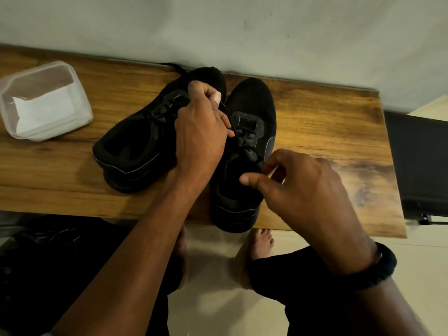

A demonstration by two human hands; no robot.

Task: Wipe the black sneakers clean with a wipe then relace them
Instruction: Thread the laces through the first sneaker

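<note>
Pale tiled floor and bare feet show below a wooden bench (pixel 315 122) set against a grey wall. Nearest, the right hand (pixel 298 187) pinches at the lace by the collar of the right sneaker (pixel 252 103), whose heel overhangs the bench's near edge. Further in, the left hand (pixel 201 132) grips the black lace (pixel 238 129), drawn taut. Thin, limp cord: likely best pinched near its tip. Both sneakers are matte black knit, the left sneaker (pixel 135 146) tilted alongside. A plastic tub of wipes (pixel 46 100) sits toward the left end.
</note>
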